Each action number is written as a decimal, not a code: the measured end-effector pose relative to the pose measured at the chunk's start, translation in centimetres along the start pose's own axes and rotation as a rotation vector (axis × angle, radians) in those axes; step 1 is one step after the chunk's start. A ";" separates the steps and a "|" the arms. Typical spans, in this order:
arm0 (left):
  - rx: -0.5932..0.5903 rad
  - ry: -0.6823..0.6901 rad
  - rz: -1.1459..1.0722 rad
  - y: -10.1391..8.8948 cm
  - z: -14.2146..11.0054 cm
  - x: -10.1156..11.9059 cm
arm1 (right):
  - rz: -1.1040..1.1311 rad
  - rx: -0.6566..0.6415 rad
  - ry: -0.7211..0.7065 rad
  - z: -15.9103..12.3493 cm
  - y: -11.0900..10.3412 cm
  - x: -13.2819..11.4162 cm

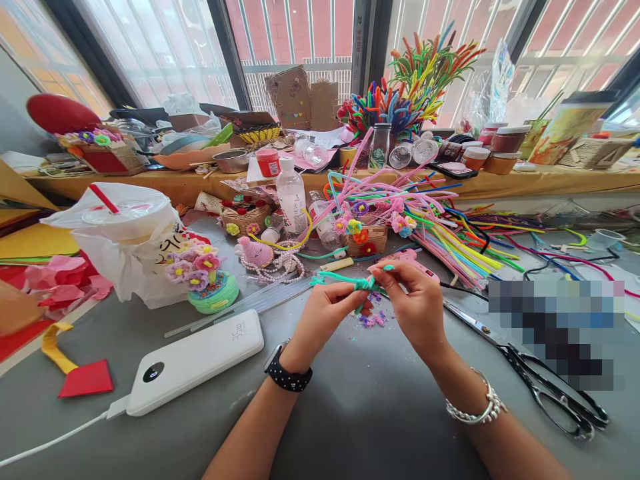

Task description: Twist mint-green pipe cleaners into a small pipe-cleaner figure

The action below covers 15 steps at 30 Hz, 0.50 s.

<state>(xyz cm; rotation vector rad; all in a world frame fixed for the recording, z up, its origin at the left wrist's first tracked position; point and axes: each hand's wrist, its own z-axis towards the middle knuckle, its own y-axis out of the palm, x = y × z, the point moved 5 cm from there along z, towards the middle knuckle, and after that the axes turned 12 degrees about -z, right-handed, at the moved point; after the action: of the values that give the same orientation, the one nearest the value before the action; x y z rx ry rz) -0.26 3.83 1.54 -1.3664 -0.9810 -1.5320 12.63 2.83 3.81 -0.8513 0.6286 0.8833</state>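
Note:
Between my two hands is a mint-green pipe cleaner, bent and twisted in the middle. My left hand pinches it near the twist, and its loose ends stick out to the left. The fingers of my right hand are closed on the other end, where a small green tip shows above the thumb. Purple and pink snippets lie on the table just below the fingers. Behind my right hand sits a pink glue gun, partly hidden.
Black-handled scissors lie to the right. A white power bank with a cable is on the left, near a green pot of fuzzy flowers and a bagged drink cup. Loose pipe cleaners spread behind, beside a flower basket.

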 end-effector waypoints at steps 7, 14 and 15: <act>0.114 0.051 -0.169 -0.6 0.0 0.3 | -0.006 -0.126 -0.091 1.0 -0.3 -0.4; 0.174 0.073 -0.183 -0.8 0.0 0.2 | -0.166 -0.122 -0.296 1.0 -0.7 -1.5; 0.179 0.100 -0.184 -0.8 -0.1 0.3 | -0.182 -0.107 -0.311 0.9 -0.8 -1.6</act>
<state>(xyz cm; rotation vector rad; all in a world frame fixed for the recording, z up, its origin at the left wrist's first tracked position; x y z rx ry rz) -1.02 4.01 1.86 -1.0894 -1.1772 -1.5884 12.60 2.70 5.81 -0.8305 0.2310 0.8663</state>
